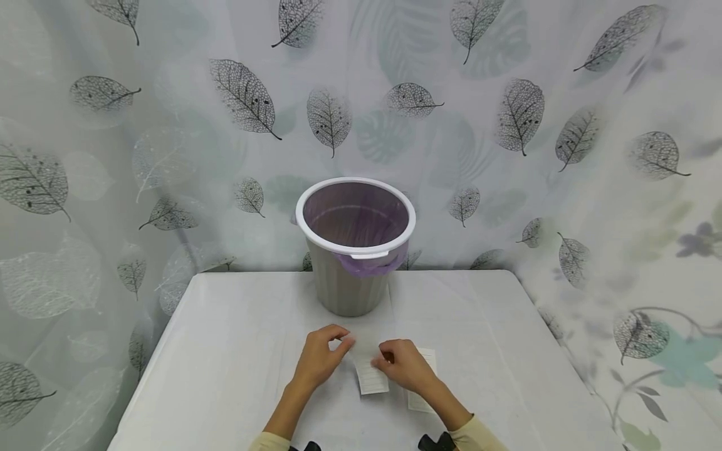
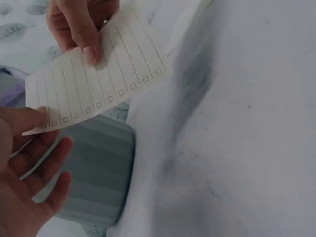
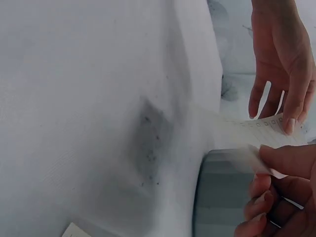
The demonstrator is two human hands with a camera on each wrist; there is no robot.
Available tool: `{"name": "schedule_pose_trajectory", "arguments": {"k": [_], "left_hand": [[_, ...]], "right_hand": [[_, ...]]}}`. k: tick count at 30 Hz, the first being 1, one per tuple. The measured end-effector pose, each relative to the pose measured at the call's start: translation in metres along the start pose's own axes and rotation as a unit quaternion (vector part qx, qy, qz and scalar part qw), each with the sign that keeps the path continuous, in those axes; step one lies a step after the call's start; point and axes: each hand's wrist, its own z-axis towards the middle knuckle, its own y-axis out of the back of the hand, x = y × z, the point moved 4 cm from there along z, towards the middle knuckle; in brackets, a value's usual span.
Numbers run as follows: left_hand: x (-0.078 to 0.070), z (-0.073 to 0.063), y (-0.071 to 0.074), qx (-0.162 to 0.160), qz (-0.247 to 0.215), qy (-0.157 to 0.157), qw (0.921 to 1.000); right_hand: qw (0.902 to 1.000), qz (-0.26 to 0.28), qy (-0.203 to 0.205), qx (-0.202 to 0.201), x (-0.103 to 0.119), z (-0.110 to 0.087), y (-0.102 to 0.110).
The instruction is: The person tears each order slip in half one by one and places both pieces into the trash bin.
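A cream sheet of lined checklist paper (image 1: 372,381), with a column of small boxes along one side, is held between both hands above the white table. My left hand (image 1: 319,359) pinches one end between thumb and fingers. In the left wrist view the thumb of my right hand (image 2: 81,24) lies over the sheet (image 2: 106,81), gripping it along the opposite edge. The right wrist view has the paper (image 3: 252,131) slightly curved, with both hands on it. Partly hidden beneath my right hand and forearm, a second lined sheet (image 1: 427,358) lies on the table.
A grey ribbed bin (image 1: 350,291) with a white rim and purple liner stands at the table's far edge, just beyond the hands. White cloth covers the table (image 1: 248,351). Leaf-print curtains (image 1: 361,81) hang behind and along both sides.
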Motion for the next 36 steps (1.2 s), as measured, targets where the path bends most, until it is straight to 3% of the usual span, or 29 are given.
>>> {"name": "schedule_pose_trajectory", "arguments": {"k": [5,9,12,15,19,25,30,36], "left_hand": [[-0.005,0.001,0.006,-0.04,-0.019,0.036,0.9984],[-0.006,0.002,0.008,-0.042,-0.024,0.052,0.9975],[-0.007,0.002,0.008,-0.042,-0.021,0.05,0.9977],[-0.01,0.002,0.008,-0.034,-0.008,0.024,0.9991],[-0.02,0.004,0.006,0.003,0.03,-0.041,0.9987],[-0.039,0.006,0.0,0.063,0.113,-0.119,0.9844],[-0.049,0.008,-0.002,0.081,0.16,-0.149,0.9724],[-0.052,0.01,-0.002,0.101,0.137,-0.145,0.9746]], "right_hand": [[0.9978,0.034,0.018,-0.054,0.007,0.001,0.005],[0.9926,0.07,0.017,-0.098,0.009,0.001,0.009],[0.9903,0.083,0.025,-0.109,0.01,0.001,0.01],[0.9908,0.076,0.044,-0.103,0.012,0.002,0.011],[0.9934,0.052,0.072,-0.073,0.017,0.002,0.01],[0.9945,0.033,0.096,-0.028,0.023,0.002,0.008],[0.9937,0.023,0.107,-0.025,0.026,0.002,0.008],[0.9923,0.024,0.116,-0.035,0.025,0.0,0.009]]}}
